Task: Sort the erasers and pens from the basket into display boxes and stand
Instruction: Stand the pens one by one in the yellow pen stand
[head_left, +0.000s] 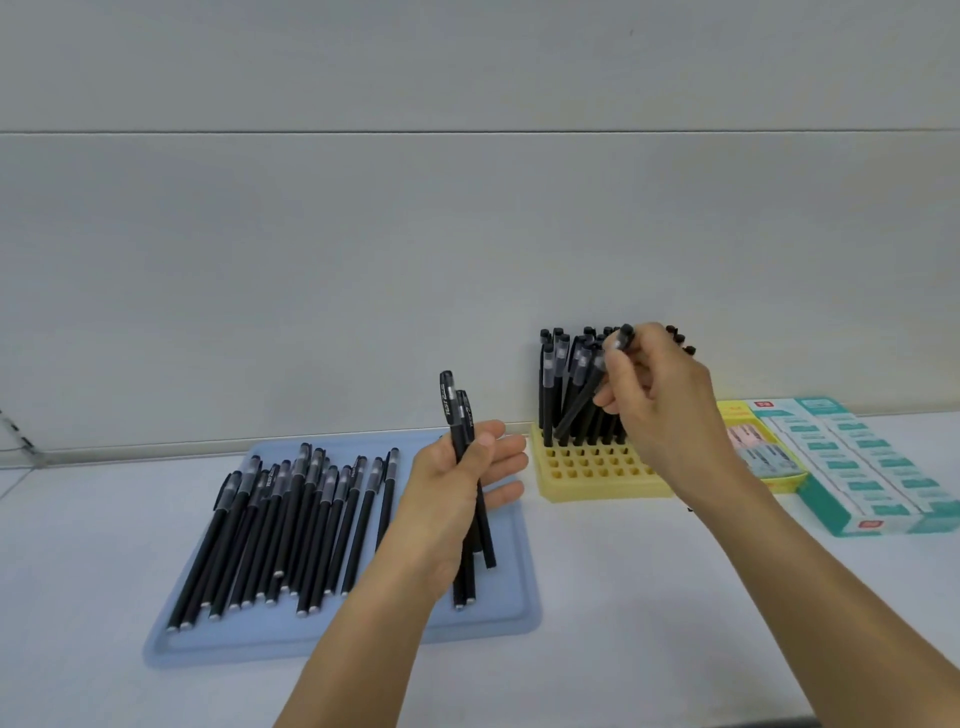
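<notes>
My left hand (457, 488) grips a small bunch of black pens (459, 415) upright above the blue tray (519, 587). Several more black pens (291, 519) lie side by side on the tray's left half. My right hand (660, 410) pinches one black pen (589, 392) near its cap, tilted, with its lower end at a hole in the yellow pen stand (597, 475). Several pens (550, 379) stand in the stand's back rows; the front rows of holes are bare.
Right of the stand lie a yellow display box (779, 470) with pink and pale erasers and a teal display box (878, 488) filled with white-and-teal erasers. All rest on a white counter (623, 597) against a pale wall.
</notes>
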